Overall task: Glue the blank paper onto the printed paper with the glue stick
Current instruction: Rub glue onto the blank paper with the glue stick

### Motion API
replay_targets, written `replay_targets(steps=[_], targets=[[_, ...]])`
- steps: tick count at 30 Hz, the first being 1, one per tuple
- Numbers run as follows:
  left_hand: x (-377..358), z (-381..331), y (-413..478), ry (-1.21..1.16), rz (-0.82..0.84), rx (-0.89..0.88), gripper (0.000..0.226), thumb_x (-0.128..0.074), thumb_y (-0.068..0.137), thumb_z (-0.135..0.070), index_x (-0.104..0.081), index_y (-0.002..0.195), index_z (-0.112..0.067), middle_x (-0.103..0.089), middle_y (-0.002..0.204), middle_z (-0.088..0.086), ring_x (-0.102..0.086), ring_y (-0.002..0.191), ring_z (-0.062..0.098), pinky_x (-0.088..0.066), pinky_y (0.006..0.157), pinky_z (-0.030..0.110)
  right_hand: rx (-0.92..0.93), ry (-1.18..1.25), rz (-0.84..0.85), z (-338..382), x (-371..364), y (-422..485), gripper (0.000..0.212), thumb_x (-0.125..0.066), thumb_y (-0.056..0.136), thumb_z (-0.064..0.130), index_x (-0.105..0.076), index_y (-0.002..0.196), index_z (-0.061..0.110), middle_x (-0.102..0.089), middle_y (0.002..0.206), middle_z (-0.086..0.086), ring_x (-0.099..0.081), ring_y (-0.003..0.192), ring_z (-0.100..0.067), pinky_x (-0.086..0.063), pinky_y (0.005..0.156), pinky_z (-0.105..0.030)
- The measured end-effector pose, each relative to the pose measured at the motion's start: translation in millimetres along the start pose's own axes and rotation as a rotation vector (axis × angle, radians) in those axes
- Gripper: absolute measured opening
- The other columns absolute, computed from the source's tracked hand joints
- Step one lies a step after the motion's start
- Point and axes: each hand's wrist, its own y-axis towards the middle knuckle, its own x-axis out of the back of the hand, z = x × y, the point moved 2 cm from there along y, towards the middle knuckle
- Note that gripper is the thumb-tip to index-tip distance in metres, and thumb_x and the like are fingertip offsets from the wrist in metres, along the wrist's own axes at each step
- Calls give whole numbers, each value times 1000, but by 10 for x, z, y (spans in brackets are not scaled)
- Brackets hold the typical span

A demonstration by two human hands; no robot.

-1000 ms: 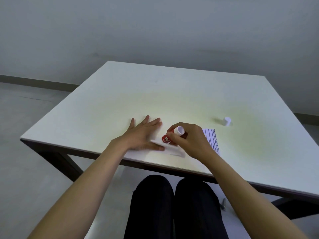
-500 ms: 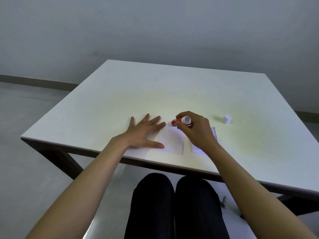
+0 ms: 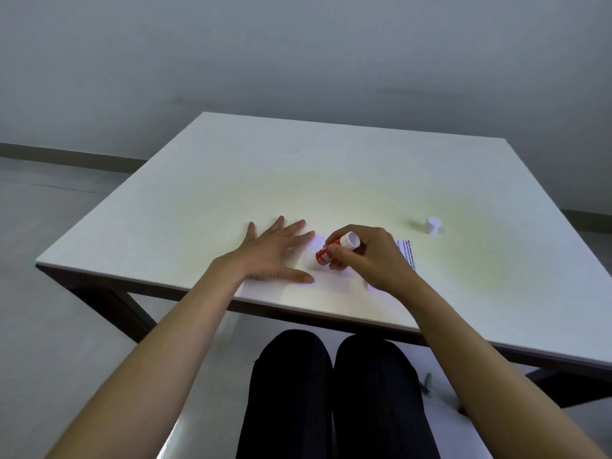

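A blank white paper [image 3: 331,281] lies near the front edge of the white table [image 3: 298,180]. My left hand [image 3: 275,255] presses flat on its left part, fingers spread. My right hand [image 3: 367,260] grips a red glue stick [image 3: 334,251] with a white end, tilted down to the left with its tip on the blank paper. The printed paper [image 3: 408,256] lies just right of the blank one, mostly hidden under my right hand; only a strip of text shows.
The white glue stick cap [image 3: 432,225] stands alone on the table to the right of my hands. My dark-trousered legs [image 3: 331,392] are under the table's front edge. Grey wall and floor surround the table.
My right hand has swept the glue stick over the blank paper, away from me and then back toward its middle. My left hand has stayed flat on the paper.
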Motion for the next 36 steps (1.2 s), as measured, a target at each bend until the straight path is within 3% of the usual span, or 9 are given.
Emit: replay_targets(steps=[3, 5, 7, 10, 12, 15, 18, 27, 36], targets=[[2, -6, -7, -2, -1, -2, 92, -55, 70, -73, -9, 146, -47, 7, 159, -20, 16, 146, 13, 16, 111, 61, -78, 18, -184, -69, 119, 70, 10, -64, 85, 12, -69, 91, 5, -75, 81, -12, -73, 75, -24, -59, 77, -41], [4, -10, -14, -8, -3, 0, 93, -55, 70, -73, -9, 146, -47, 7, 159, -20, 16, 146, 13, 16, 111, 60, -81, -69, -232, -73, 107, 42, 12, -66, 85, 18, -69, 94, 11, -75, 79, -6, -72, 74, -17, -57, 73, -30], [8, -16, -12, 5, -1, 5, 94, -54, 70, -74, -8, 147, -46, 7, 159, -20, 16, 146, 13, 15, 111, 61, -44, -142, -191, -31, 39, -44, 12, -69, 83, 22, -70, 93, 15, -73, 74, 3, -69, 66, -7, -52, 60, -19], [15, -33, -10, -2, -1, 16, 96, -55, 68, -75, -8, 147, -47, 6, 158, -20, 16, 146, 12, 15, 111, 61, 10, -91, -39, -6, -21, -181, 9, -66, 83, 18, -70, 91, 15, -74, 71, 4, -72, 66, -16, -57, 60, -28], [17, -39, -15, 3, 0, 21, 95, -56, 69, -74, -8, 147, -47, 6, 159, -20, 15, 146, 13, 14, 111, 61, 23, -49, 8, -15, 38, -210, 9, -65, 84, 14, -71, 90, 11, -74, 66, 6, -72, 62, -12, -55, 58, -21], [14, -35, -16, 1, 0, 19, 94, -56, 70, -73, -8, 147, -46, 6, 158, -20, 15, 146, 12, 14, 111, 61, -23, -13, -113, -72, 194, -162, 7, -64, 84, 11, -71, 86, 8, -75, 72, -4, -72, 63, -14, -58, 64, -32], [6, -27, -14, -19, -2, 16, 93, -56, 70, -72, -9, 146, -47, 6, 158, -21, 16, 146, 11, 15, 111, 61, -36, -58, -240, -128, 291, -139, 6, -64, 85, 12, -70, 86, 12, -72, 67, 6, -70, 60, -5, -55, 64, -23], [-10, -14, -1, -12, -5, 22, 95, -56, 68, -74, -9, 146, -48, 6, 158, -22, 15, 146, 11, 14, 111, 61, 10, -6, 7, -114, 369, -303, 10, -61, 85, 8, -70, 80, 7, -73, 72, -13, -70, 62, -24, -56, 65, -30], [6, -25, -12, -31, 5, 25, 94, -57, 70, -72, -9, 146, -47, 6, 158, -22, 17, 146, 11, 15, 111, 61, -60, -57, -319, -162, 506, -164, 10, -61, 84, 13, -69, 80, 10, -73, 66, -4, -71, 61, -14, -53, 61, -29]])
